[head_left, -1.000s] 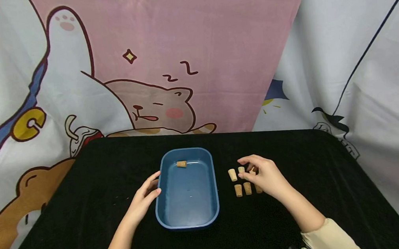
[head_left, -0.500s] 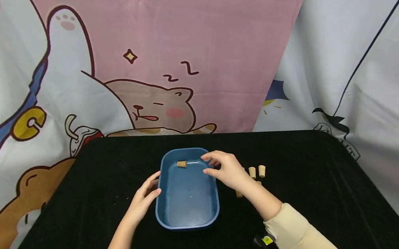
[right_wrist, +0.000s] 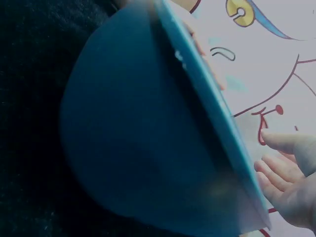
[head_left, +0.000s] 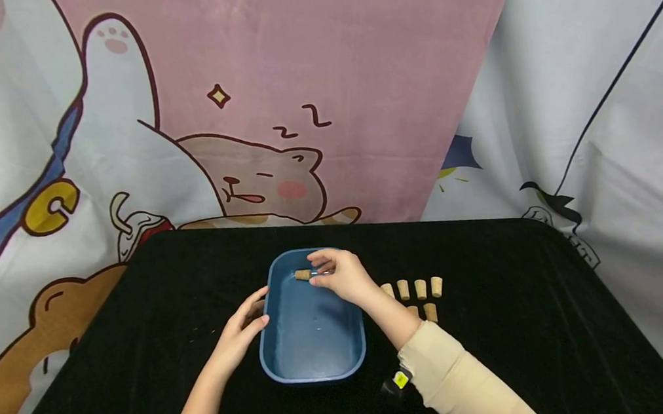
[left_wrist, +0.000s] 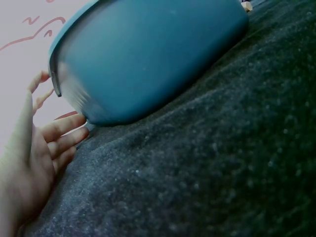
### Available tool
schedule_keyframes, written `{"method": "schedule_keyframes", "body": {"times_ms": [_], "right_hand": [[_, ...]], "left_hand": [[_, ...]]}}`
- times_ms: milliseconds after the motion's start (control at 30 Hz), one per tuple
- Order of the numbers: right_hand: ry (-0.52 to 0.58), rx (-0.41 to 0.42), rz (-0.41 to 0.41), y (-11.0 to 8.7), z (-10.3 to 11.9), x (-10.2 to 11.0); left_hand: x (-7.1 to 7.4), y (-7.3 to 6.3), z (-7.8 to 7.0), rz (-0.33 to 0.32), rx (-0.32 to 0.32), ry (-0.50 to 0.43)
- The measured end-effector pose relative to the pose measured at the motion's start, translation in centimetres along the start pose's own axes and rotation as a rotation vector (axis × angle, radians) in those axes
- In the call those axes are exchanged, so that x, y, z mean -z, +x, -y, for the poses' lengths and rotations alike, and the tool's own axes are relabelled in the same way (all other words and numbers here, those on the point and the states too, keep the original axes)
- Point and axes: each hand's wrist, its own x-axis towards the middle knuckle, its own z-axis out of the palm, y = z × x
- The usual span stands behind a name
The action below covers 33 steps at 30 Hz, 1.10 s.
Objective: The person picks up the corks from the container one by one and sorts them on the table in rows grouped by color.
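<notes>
A blue tray (head_left: 313, 340) stands on a black cloth, and a tan cork (head_left: 302, 274) lies inside near its far end. My left hand (head_left: 241, 326) rests against the tray's left side; its fingers look fairly straight in the left wrist view. Over the tray's far right part is my right hand (head_left: 343, 277), with thumb and fingers apart and the thumb tip close to the cork. I see nothing between those fingers (right_wrist: 276, 175) in the right wrist view. Whether the thumb touches the cork cannot be told.
Right of the tray several corks stand in two rows, such as this pale cork (head_left: 436, 286) and a browner cork (head_left: 431, 312). My right forearm covers part of the rows. Behind the black-covered table (head_left: 525, 321) hangs a printed cloth (head_left: 369, 98).
My right hand has moved left from the cork rows, across the tray's right rim, to beside the cork inside. The left hand stays at the tray's side.
</notes>
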Motion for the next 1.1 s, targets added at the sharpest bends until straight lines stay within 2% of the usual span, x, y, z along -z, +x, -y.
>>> {"method": "schedule_keyframes", "body": {"times_ms": [300, 500, 633, 800, 967, 1100], "right_hand": [[0.066, -0.175, -0.096, 1.8, -0.2, -2.2], [0.054, -0.289, -0.147, 2.4, -0.2, -3.4], [0.048, -0.333, -0.195, 2.8, -0.5, -4.0], [0.048, -0.337, -0.2, 2.9, -1.0, -4.7], [0.0, -0.294, -0.204, 2.9, -1.7, -5.0], [-0.031, -0.294, -0.201, 2.9, -2.1, -5.2]], "left_hand": [[0.0, -0.1, 0.1, -0.014, -0.015, 0.003], [0.0, -0.2, 0.1, -0.018, -0.007, 0.005], [0.0, -0.2, 0.2, -0.017, -0.001, 0.003], [0.0, -0.1, 0.2, -0.016, -0.003, 0.008], [0.0, 0.0, 0.1, -0.012, -0.008, 0.004], [0.0, 0.0, 0.1, -0.006, -0.017, 0.004]]}}
